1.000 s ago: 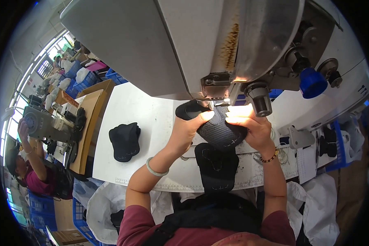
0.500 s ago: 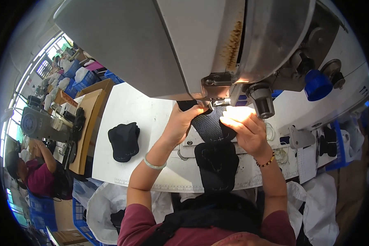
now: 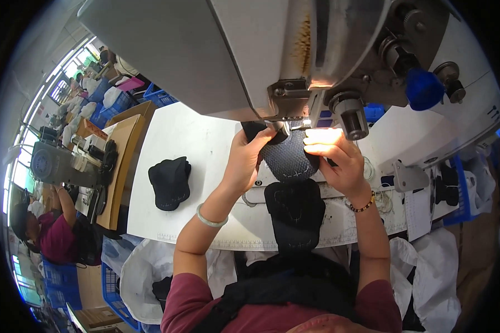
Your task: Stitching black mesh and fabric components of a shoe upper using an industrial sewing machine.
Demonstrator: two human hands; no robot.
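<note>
A black textured fabric piece (image 3: 290,160) lies under the presser foot of a sewing machine (image 3: 261,61), with light stitch marks along its near rim. My left hand (image 3: 243,162) grips its left side, thumb on top and fingers partly hidden beneath. On the right side, my right hand (image 3: 340,161) pinches the edge, its fingertips bright under the machine's lamp. Just nearer to me, another black fabric piece (image 3: 295,213) with pale stitching lies over the table's front edge. The machine's head hides the far end of the held piece.
Stacked black pieces (image 3: 170,184) sit on the white table (image 3: 205,147) at the left. Loose pale thread (image 3: 380,202) lies right of my right hand. White cloth bags (image 3: 144,280) hang below the table. At far left a person (image 3: 55,236) works by another machine (image 3: 61,165).
The whole view has shifted slightly, so the machine and table sit a little higher. Both hands keep their hold on the fabric; the right fingertips have moved slightly along its edge.
</note>
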